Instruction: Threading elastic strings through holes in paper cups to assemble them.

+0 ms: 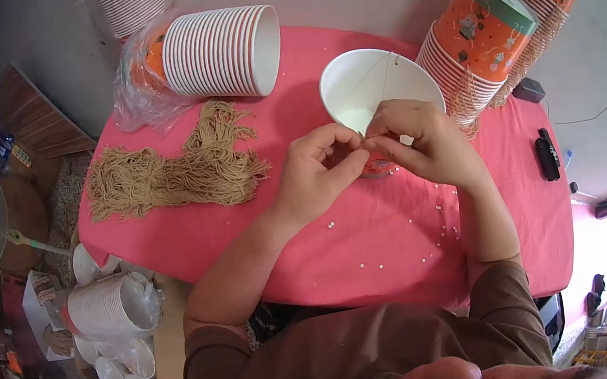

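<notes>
A white-lined paper bucket [341, 89] stands mouth up in front of me, with a small hole and a bit of cord [395, 60] at its far rim. A thin strand runs down inside it. At the near rim my left hand [317, 175] and my right hand [425, 140] meet, fingertips pinched together. Between them shows a small brownish bit of cord, mostly hidden by the fingers. The bucket's orange outer side peeks out below the hands. To the left lies a heap of tan cord lengths [178, 171].
Nested paper buckets [215, 55] lie in a plastic bag at the back left. Stacks of orange buckets with cords [474, 29] lean at the right. Small white dots are scattered over the pink tablecloth [308, 262]. A black device [547, 155] lies near the right edge.
</notes>
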Demonstrator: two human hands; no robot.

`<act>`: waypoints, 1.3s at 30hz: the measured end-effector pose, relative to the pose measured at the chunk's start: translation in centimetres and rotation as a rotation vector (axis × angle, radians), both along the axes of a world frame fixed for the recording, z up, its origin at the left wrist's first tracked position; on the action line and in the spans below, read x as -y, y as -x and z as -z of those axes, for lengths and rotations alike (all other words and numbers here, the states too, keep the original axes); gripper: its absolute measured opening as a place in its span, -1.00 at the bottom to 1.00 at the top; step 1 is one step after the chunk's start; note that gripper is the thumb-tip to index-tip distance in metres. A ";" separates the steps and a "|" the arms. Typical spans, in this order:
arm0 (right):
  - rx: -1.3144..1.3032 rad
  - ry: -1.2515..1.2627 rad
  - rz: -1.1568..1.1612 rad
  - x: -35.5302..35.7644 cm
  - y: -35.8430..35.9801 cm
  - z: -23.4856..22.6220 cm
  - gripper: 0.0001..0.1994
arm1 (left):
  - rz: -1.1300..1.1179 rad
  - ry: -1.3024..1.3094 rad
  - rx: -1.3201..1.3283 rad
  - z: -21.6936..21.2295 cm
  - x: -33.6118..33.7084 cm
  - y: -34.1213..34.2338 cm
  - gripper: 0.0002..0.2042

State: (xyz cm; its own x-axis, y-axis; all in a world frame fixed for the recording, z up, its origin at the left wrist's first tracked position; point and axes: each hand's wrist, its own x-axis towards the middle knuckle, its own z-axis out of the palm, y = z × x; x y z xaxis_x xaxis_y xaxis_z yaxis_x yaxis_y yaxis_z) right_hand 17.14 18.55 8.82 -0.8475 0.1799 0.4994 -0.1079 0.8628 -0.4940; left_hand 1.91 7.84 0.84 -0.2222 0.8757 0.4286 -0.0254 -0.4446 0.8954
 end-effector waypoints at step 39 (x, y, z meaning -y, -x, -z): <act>-0.193 -0.008 0.016 0.6 0.9 1.7 -0.84 | 0.367 0.224 0.701 -0.3 0.2 1.4 -0.93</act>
State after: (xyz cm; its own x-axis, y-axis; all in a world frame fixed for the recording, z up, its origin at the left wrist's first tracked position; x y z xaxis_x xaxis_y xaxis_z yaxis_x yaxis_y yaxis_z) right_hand 16.26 17.95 7.13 -0.7328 0.1884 0.6538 -0.1858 0.8689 -0.4588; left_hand 0.53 7.60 1.10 -0.0563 0.9931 0.1031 -0.7208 -0.1118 0.6841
